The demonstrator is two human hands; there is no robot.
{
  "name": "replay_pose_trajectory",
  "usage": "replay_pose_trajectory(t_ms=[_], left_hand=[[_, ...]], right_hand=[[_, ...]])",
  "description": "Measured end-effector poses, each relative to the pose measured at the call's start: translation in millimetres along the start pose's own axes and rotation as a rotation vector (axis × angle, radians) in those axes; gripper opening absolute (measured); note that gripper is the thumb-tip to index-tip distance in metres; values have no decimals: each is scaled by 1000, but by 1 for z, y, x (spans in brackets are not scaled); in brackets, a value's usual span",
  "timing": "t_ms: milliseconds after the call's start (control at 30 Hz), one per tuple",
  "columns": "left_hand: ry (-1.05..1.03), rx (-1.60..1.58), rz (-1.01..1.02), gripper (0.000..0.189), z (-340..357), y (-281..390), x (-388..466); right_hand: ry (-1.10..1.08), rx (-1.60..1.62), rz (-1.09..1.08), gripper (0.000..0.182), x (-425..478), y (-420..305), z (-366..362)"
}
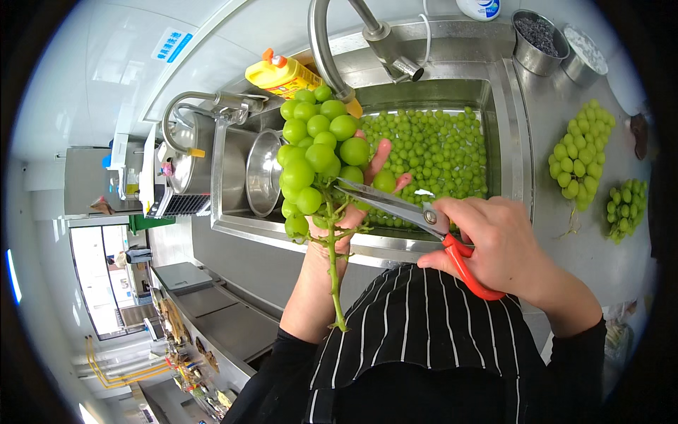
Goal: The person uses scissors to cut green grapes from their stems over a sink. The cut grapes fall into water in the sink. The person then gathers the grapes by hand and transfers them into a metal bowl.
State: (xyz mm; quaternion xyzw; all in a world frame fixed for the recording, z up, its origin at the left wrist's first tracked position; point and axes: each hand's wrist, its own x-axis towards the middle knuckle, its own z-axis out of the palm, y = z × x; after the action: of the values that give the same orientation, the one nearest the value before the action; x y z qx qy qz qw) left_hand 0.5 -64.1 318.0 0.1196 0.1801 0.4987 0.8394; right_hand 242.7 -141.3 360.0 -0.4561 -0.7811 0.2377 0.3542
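My left hand [377, 161] holds a bunch of green grapes [318, 153] from beneath, over the near left of the sink. Its palm is mostly hidden by the fruit. A bare green stem [332, 265] hangs from the bunch towards my apron. In my right hand [492, 238] are scissors [410, 209] with red handles; their blade tips are in among the grapes near the stem. Behind both hands, many loose green grapes [424, 148] lie in water in the stainless steel sink basin [492, 138].
Two more grape bunches [580, 153] [626, 209] rest on the right counter, with metal containers [540, 42] behind. A faucet [326, 47] arches over the sink beside a yellow jug [283, 74]. The left basin holds a metal bowl [264, 172].
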Motion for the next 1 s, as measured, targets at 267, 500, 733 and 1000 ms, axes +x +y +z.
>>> replay_pose_trajectory(t_ms=[267,500,733,1000], left_hand=[[-27,107,-19,62,8,-1,-5],[-27,-45,-128,63,4,6,-19],[126,71,-38,69,15,5,-20],[216,345,39,72,22,3,-23]], right_hand=[[-90,-152,-28,51,12,0,-7],[-122,-205,-167,54,26,4,-18],[-188,-217,-140,50,29,-1,-20],[-162,-112,-46,46,18,4,-5]])
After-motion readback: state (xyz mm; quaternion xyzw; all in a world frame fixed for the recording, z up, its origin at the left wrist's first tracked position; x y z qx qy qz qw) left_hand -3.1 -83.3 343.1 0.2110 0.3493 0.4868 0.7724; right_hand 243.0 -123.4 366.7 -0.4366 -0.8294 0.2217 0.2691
